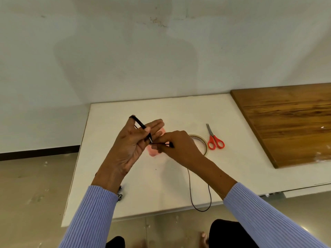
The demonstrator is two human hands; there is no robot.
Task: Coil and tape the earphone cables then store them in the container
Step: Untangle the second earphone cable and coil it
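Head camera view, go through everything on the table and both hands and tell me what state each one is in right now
earphone cable: partly wound round the left hand, a loop hanging past the table edge
left hand: raised, thumb pressing the cable
right hand: pinching the cable
tape roll: flat on the table, untouched
scissors: closed, lying beside the tape roll
pink container: on the table, mostly hidden by the hands

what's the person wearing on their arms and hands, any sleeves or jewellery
Both arms are in long ribbed sleeves of light lavender-blue knit, the left sleeve and the right sleeve ending at the wrists. The left hand and right hand are bare, with no gloves. No rings can be made out.
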